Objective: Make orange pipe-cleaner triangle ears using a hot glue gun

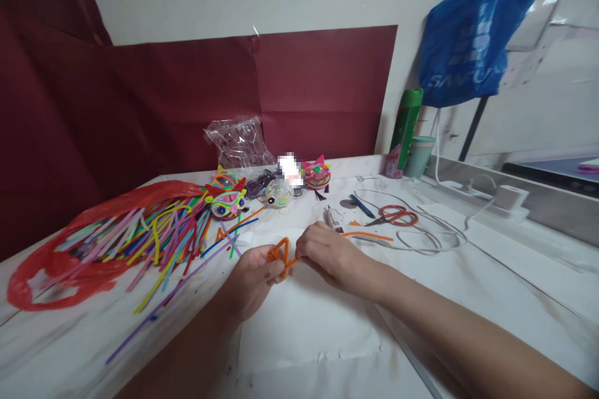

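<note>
An orange pipe cleaner piece [286,252], bent into a looped, angular shape, is held between both hands over a white sheet [309,330]. My left hand [256,277] is closed on its coiled left part, thumb on top. The fingers of my right hand [327,255] pinch the end that sticks out to the right. Just beyond the right hand lies a loose orange pipe cleaner [367,235]. Orange-handled scissors [397,216] rest farther right, near a blue tool [362,206] and a small glue tube [333,217].
Colourful pipe cleaners [159,230] lie on a red plastic bag [88,287] at the left. Decorated animal heads [228,202] stand at the back, near clear plastic [239,140]. White cable [437,246], a green cup [418,157] and a spray can [406,131] are at the right.
</note>
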Motion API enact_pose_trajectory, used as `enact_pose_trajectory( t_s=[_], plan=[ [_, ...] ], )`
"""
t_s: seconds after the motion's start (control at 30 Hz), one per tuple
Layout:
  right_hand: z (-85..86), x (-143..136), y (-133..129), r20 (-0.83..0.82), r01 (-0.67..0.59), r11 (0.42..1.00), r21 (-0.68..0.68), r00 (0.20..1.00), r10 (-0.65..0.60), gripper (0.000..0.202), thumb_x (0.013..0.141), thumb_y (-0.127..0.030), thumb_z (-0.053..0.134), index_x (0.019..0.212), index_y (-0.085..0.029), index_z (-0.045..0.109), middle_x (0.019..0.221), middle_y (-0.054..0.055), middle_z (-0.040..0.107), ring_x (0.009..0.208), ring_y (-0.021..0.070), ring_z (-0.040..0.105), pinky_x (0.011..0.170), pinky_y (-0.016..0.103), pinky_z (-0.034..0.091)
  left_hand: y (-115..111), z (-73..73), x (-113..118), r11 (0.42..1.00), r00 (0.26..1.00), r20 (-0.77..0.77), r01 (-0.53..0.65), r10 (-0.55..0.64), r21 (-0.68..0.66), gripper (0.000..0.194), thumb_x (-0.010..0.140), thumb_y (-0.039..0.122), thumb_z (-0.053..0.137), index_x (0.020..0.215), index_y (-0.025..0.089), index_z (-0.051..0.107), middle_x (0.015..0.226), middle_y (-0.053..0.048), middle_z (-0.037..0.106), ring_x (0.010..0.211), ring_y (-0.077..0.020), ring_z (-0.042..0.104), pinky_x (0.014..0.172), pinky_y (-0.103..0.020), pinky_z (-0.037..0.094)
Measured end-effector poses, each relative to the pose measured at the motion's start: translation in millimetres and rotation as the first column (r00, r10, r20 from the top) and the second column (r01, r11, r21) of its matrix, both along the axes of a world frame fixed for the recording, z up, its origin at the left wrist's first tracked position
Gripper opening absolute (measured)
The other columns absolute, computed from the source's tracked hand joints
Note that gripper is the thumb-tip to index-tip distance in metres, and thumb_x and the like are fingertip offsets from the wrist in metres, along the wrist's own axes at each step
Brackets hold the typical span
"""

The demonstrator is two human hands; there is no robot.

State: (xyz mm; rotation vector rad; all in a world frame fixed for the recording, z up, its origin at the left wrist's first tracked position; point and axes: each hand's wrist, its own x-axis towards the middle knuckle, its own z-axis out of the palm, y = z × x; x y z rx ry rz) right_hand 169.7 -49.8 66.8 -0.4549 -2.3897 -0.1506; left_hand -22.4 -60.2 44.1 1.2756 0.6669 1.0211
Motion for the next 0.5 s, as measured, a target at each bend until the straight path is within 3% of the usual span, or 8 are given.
enact_pose_trajectory(
  t_s=[0.13,0.23,0.33,0.4,0.5],
  plan=[
    [-0.8,3.8,5.2,0.099,-0.017,0.995,0.094,0.995,0.007,0.021,0.091,-0.011,0.033,0.092,-0.016,0.053,0.089,0.009,0.062,0.085,0.0173,0.05,0.078,0.034,0.036,1.2,-3.1,2.0,0.998,0.999,-0.02,0.042,-0.042,-0.041,0.014,0.063,0.028,0.067,0.066,0.014,0.063,0.061,-0.002,0.052,0.058,-0.0133,0.043,0.065,-0.03,0.035],
    [-6.2,3.9,10.2,0.022,0.064,0.991,0.116,0.998,-0.067,0.017,0.09,-0.015,0.04,0.09,-0.017,0.056,0.094,0.01,0.062,0.092,0.0192,0.05,0.08,0.035,0.036,2.5,-2.4,4.6,0.998,1.0,-0.013,-0.004,0.003,-0.055,0.014,0.063,0.027,0.067,0.065,0.013,0.064,0.062,-0.004,0.056,0.06,-0.0138,0.045,0.064,-0.029,0.034],
    [-11.5,0.5,11.7,-0.153,0.197,0.978,-0.075,0.966,-0.206,0.016,0.088,-0.02,0.045,0.08,-0.017,0.058,0.079,0.008,0.062,0.076,0.0179,0.053,0.068,0.03,0.039,4.1,1.2,5.7,0.989,0.988,0.063,-0.14,0.143,-0.057,0.014,0.059,0.024,0.069,0.065,0.013,0.064,0.062,-0.003,0.057,0.062,-0.0133,0.047,0.067,-0.028,0.035],
    [-12.6,-3.4,10.7,-0.219,0.236,0.907,-0.348,0.921,-0.323,0.019,0.085,-0.024,0.048,0.071,-0.017,0.057,0.066,0.005,0.059,0.062,0.0149,0.052,0.058,0.026,0.038,5.4,2.2,5.6,0.975,0.971,0.092,-0.219,0.223,-0.042,0.013,0.058,0.024,0.069,0.064,0.013,0.063,0.061,-0.002,0.057,0.063,-0.0133,0.047,0.068,-0.027,0.035],
    [-12.9,-10.7,8.6,-0.227,0.111,0.655,-0.747,0.884,-0.409,0.025,0.082,-0.03,0.049,0.062,-0.017,0.056,0.06,0.002,0.059,0.052,0.0112,0.05,0.05,0.022,0.036,7.0,-1.3,4.8,0.968,0.968,0.015,-0.253,0.252,0.007,0.011,0.06,0.022,0.067,0.06,0.014,0.06,0.06,-0.001,0.057,0.062,-0.0128,0.046,0.064,-0.026,0.034]
  ],
)
